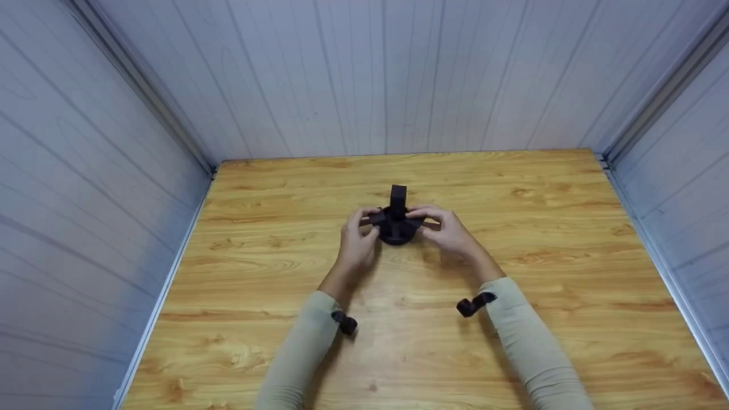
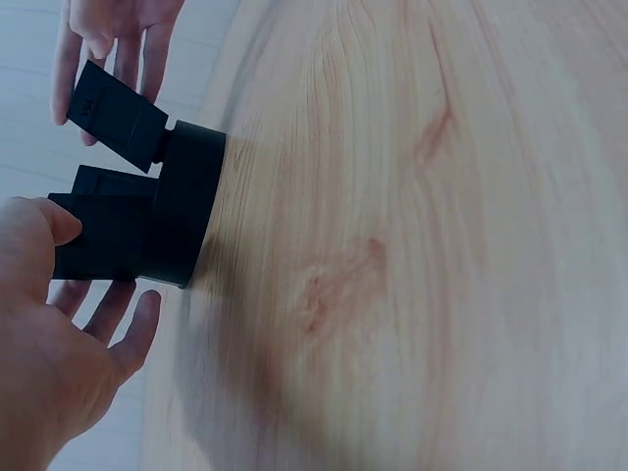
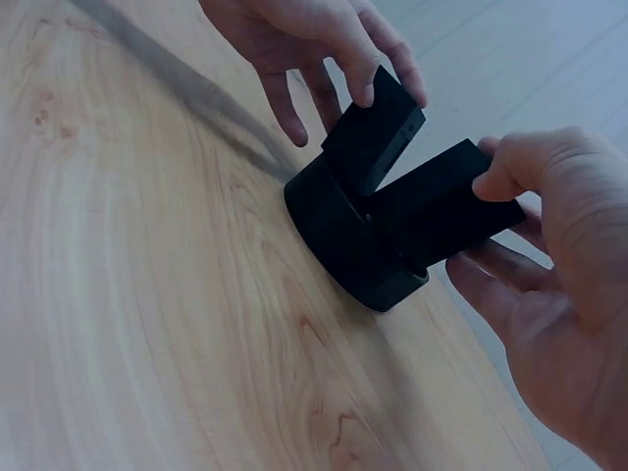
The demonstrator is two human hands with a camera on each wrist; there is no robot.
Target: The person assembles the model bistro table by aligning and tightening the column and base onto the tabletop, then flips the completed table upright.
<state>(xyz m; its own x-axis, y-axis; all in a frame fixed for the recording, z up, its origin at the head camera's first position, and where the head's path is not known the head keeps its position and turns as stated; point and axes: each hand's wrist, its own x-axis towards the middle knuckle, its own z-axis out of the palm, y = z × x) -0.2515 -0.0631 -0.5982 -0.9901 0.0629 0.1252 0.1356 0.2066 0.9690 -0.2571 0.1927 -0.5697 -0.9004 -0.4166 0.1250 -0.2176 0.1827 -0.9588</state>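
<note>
A black device with a round base (image 1: pixel 397 240) stands on the wooden table, and three flat black blocks rise from it. The back block (image 1: pixel 398 196) stands upright, with no hand on it. My left hand (image 1: pixel 357 244) pinches the left block (image 2: pixel 103 235) between thumb and fingers. On the other side, my right hand (image 1: pixel 454 233) pinches the right block (image 3: pixel 451 201), which leans outward from the base. In the left wrist view, small pale marks show on the right block (image 2: pixel 120 116), too small to read. The back block is mostly hidden in the wrist views.
The wood-grain table (image 1: pixel 273 216) meets a white panelled wall (image 1: pixel 353 85) behind the device. Further panelled walls stand on the left (image 1: pixel 85 199) and right (image 1: pixel 683 171). Small black wrist cameras (image 1: pixel 345 323) stick out from both sleeves above the table.
</note>
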